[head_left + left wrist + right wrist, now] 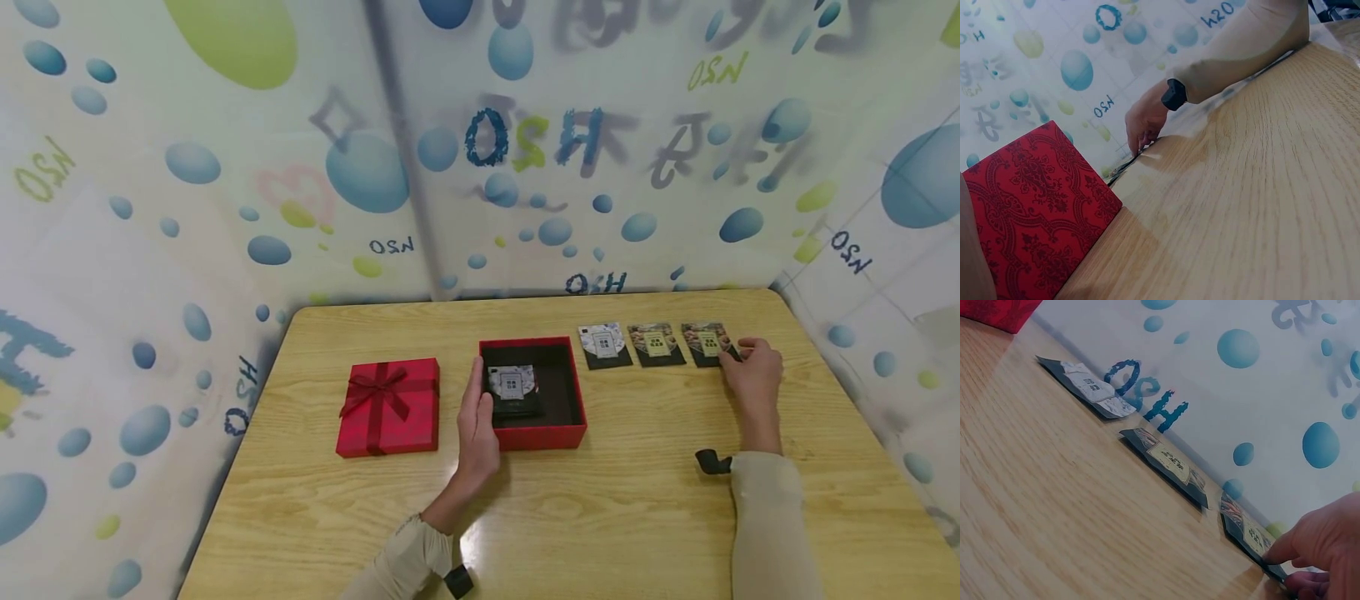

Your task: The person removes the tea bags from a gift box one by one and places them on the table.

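A red open box (540, 438) with a black inside stands on the table, several dark sachets (513, 392) stacked at its left. My left hand (478, 429) rests along the box's left wall, fingers straight. In the left wrist view, the patterned side of the box (1041, 206) fills the lower left. Right of the box lie a white-and-black sachet (604, 345), a brown-and-black sachet (656, 343) and a similar end sachet (703, 342). My right hand (756, 371) pinches the right edge of that end sachet, thumb on top, as the right wrist view shows.
A red lid (412, 417) with a dark red ribbon bow lies left of the box. The wooden table (622, 517) ends at a patterned wall (480, 233) behind the sachets. Black straps or mounts (712, 462) hang at the wrists.
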Demonstrator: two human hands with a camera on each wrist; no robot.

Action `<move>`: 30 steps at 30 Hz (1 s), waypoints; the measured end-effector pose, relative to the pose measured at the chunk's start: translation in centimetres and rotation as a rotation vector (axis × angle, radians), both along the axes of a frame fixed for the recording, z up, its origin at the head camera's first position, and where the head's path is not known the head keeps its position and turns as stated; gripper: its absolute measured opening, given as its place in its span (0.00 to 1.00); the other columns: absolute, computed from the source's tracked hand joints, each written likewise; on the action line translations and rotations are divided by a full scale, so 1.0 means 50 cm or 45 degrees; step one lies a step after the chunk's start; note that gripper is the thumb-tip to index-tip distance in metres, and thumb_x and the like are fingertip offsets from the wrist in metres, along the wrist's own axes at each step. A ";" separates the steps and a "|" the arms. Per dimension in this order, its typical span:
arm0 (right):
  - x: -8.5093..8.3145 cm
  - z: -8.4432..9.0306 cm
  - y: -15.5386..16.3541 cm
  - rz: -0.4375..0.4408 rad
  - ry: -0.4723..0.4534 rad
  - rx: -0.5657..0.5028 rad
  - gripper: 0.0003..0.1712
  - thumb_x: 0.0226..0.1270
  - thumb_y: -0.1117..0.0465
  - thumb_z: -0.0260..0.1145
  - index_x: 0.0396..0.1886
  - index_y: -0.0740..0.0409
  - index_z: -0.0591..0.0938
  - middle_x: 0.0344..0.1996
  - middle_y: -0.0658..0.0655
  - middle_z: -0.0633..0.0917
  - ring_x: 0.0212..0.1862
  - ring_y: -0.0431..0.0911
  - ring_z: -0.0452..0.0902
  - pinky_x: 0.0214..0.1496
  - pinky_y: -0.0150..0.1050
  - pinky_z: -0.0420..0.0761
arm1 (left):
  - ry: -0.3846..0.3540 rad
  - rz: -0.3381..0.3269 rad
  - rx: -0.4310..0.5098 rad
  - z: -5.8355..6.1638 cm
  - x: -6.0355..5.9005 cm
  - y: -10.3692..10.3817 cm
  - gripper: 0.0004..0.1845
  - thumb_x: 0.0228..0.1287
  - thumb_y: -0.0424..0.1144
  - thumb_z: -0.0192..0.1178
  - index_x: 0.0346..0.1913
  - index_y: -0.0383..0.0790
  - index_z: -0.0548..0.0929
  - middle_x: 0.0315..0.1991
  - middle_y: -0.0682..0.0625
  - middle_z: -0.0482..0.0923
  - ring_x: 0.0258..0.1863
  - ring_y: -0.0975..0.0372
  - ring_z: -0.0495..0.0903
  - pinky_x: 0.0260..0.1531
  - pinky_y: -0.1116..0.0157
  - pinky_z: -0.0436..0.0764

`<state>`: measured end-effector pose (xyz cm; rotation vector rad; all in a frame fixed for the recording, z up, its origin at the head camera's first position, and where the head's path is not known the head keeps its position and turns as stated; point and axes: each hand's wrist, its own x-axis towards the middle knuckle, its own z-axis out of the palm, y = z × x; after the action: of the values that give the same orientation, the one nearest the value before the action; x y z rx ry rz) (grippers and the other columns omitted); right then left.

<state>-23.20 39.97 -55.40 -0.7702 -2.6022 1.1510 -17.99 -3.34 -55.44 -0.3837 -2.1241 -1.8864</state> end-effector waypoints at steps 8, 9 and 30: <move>0.001 0.013 -0.004 -0.028 0.045 -0.016 0.33 0.79 0.52 0.58 0.69 0.76 0.71 0.61 0.80 0.74 0.63 0.72 0.70 0.62 0.65 0.72 | 0.007 0.009 0.012 -0.004 0.000 -0.001 0.29 0.84 0.31 0.38 0.83 0.34 0.55 0.83 0.41 0.54 0.82 0.48 0.51 0.77 0.74 0.49; 0.001 0.015 -0.005 -0.032 0.055 -0.014 0.32 0.79 0.53 0.58 0.68 0.76 0.73 0.60 0.79 0.75 0.61 0.71 0.71 0.60 0.63 0.74 | 0.005 0.009 0.012 -0.003 0.000 -0.001 0.29 0.84 0.31 0.38 0.83 0.34 0.55 0.83 0.41 0.54 0.82 0.48 0.51 0.77 0.74 0.49; 0.006 0.092 -0.038 0.037 0.135 0.069 0.25 0.81 0.53 0.53 0.60 0.68 0.80 0.51 0.67 0.82 0.31 0.34 0.70 0.29 0.28 0.71 | -0.001 -0.002 0.004 -0.006 -0.003 -0.001 0.29 0.84 0.30 0.38 0.83 0.36 0.54 0.83 0.44 0.53 0.83 0.51 0.51 0.77 0.72 0.49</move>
<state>-22.91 38.05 -50.81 -0.6443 -2.5536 1.0926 -18.14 -3.40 -55.73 -0.3842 -2.1217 -1.8910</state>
